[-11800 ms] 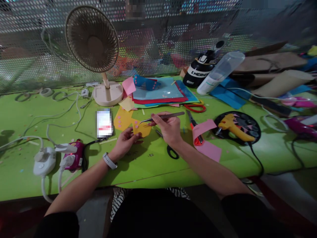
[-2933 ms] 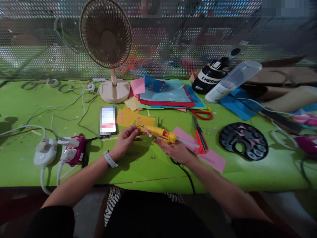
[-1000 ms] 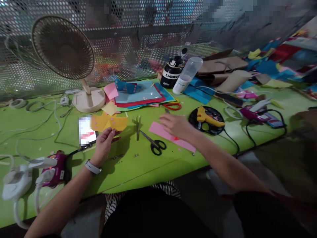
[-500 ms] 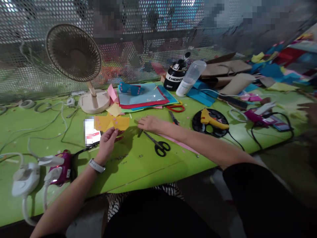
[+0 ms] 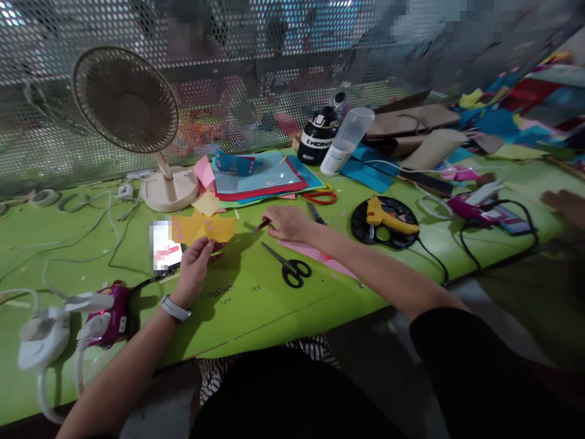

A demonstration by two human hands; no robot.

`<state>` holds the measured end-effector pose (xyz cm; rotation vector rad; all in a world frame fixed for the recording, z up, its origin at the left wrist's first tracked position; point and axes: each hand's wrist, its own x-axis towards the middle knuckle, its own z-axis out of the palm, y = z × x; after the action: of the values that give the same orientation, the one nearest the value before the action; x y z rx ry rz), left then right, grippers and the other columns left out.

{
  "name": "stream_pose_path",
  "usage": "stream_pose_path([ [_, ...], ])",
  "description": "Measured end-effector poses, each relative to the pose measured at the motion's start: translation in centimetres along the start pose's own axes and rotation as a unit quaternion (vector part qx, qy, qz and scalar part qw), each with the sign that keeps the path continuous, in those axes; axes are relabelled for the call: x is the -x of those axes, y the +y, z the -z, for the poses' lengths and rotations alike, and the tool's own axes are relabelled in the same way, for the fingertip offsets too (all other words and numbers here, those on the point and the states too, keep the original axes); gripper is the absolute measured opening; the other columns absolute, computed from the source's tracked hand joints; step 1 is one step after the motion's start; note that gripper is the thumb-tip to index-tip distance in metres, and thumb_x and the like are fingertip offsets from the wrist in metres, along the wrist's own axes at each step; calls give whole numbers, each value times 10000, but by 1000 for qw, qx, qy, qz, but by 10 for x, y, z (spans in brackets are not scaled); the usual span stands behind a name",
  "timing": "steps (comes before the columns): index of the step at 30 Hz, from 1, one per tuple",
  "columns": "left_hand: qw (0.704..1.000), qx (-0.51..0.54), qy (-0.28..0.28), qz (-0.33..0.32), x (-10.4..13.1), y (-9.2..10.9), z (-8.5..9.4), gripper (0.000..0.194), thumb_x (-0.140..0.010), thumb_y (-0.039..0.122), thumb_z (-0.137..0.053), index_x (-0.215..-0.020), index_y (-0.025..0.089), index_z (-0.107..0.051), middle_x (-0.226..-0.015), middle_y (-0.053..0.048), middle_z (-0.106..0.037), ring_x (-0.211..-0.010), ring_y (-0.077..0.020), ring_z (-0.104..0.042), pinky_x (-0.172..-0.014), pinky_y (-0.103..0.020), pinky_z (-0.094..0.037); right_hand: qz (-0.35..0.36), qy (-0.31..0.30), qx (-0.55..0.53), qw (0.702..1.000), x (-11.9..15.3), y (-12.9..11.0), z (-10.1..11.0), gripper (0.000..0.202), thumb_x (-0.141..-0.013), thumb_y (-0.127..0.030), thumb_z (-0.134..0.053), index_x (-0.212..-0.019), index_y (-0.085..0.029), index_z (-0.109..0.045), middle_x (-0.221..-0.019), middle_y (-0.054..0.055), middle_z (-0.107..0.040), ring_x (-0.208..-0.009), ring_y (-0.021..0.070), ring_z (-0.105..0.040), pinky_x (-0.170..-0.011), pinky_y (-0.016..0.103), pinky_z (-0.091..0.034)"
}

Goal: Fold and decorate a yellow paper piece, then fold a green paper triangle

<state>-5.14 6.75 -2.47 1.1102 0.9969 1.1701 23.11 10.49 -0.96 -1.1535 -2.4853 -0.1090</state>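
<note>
My left hand (image 5: 196,263), with a pale band at the wrist, pinches the lower edge of an orange-yellow paper cut-out (image 5: 222,228). Pink dots are on the paper, and its upper edge is pointed. My right hand (image 5: 289,224) is closed, with a small dark slim object (image 5: 262,225) poking out leftward from its fingertips; its exact kind is unclear. Black-handled scissors (image 5: 290,267) lie on the table just below that hand. Pink paper (image 5: 333,263) lies partly under my right forearm. A lit phone (image 5: 163,244) rests left of the cut-out.
Behind stand a fan (image 5: 167,190), stacked coloured sheets (image 5: 269,174) with a blue dotted cut-out, a black bottle (image 5: 315,146) and a clear bottle. A yellow glue gun (image 5: 393,221) sits on a black tray. Purple power blocks (image 5: 109,317) and cables flank both sides. Another person's hand (image 5: 564,204) is far right.
My right hand has lifted slightly and shifted right, and the dark slim object now shows at its fingertips. My left hand keeps holding the cut-out. The view has shifted slightly.
</note>
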Motion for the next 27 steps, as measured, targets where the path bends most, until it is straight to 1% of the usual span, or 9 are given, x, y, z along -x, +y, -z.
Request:
stream_pose_path([
  [2, 1000, 0, 1, 1, 0, 0, 0, 374, -753, 429, -757, -1025, 181, -685, -1037, -76, -724, -970, -231, -694, -811, -362, -582, -74, 81, -118, 987, 6, -1, 9, 141, -814, -175, -497, -900, -156, -607, -852, 78, -669, -725, 177, -583, -648, 294, -458],
  [4, 1000, 0, -1, 4, -1, -1, 1, 359, -763, 417, -753, -1025, 180, -687, -1031, -76, -723, -965, -226, -694, -812, -359, -582, -147, 124, -246, 950, 12, -1, 16, 160, -839, -220, -470, -831, -174, -623, -839, 60, -679, -762, 174, -616, -688, 289, -490],
  [8, 1000, -6, -5, 4, -2, -2, 3, 344, -770, 411, -753, -1027, 191, -691, -1038, -65, -717, -966, -217, -693, -814, -351, -581, -286, 81, -392, 871, 24, 4, 18, 299, -901, -338, -433, -846, -175, -678, -844, 53, -713, -677, 155, -652, -584, 257, -512],
  [12, 1000, -18, -3, 5, -4, -1, 3, 338, -772, 418, -749, -1021, 198, -689, -1056, -60, -713, -984, -215, -689, -833, -353, -575, -345, 34, -388, 854, 35, 9, 17, 254, -848, -415, -607, -812, -180, -697, -733, 46, -714, -606, 159, -660, -540, 257, -529],
  [14, 1000, -20, -2, 7, -4, 1, 3, 332, -772, 418, -749, -1011, 195, -689, -1054, -60, -713, -989, -217, -688, -843, -360, -574, -363, 35, -427, 828, 43, 11, 23, 268, -830, -446, -647, -843, -183, -698, -734, 52, -726, -650, 172, -688, -575, 272, -562],
  [17, 1000, -13, 5, 6, -4, 3, 1, 331, -760, 417, -758, -994, 195, -688, -1029, -52, -714, -986, -222, -691, -855, -377, -575, -378, 116, -453, 799, 65, 17, 41, 356, -812, -516, -660, -941, -186, -701, -873, 75, -752, -767, 192, -722, -655, 300, -598],
  [21, 1000, -6, 5, 13, -5, 2, 0, 333, -746, 419, -769, -977, 194, -688, -1010, -46, -714, -986, -227, -692, -871, -393, -571, -428, 237, -368, 791, 110, 34, 65, 449, -744, -600, -688, -909, -184, -710, -860, 77, -755, -771, 229, -733, -634, 323, -613],
  [24, 1000, -9, 3, 18, -6, 1, -1, 330, -750, 418, -764, -982, 195, -690, -1018, -49, -716, -983, -224, -691, -876, -392, -569, -453, 252, -335, 787, 144, 44, 73, 475, -713, -588, -721, -932, -166, -709, -866, 93, -757, -789, 249, -737, -648, 348, -620],
  [27, 1000, -15, 4, 20, -6, 2, -1, 333, -750, 418, -761, -992, 200, -690, -1032, -53, -717, -991, -229, -689, -877, -392, -568, -468, 232, -285, 804, 171, 40, 74, 459, -755, -565, -690, -979, -165, -723, -905, 97, -761, -813, 248, -737, -690, 364, -624],
])
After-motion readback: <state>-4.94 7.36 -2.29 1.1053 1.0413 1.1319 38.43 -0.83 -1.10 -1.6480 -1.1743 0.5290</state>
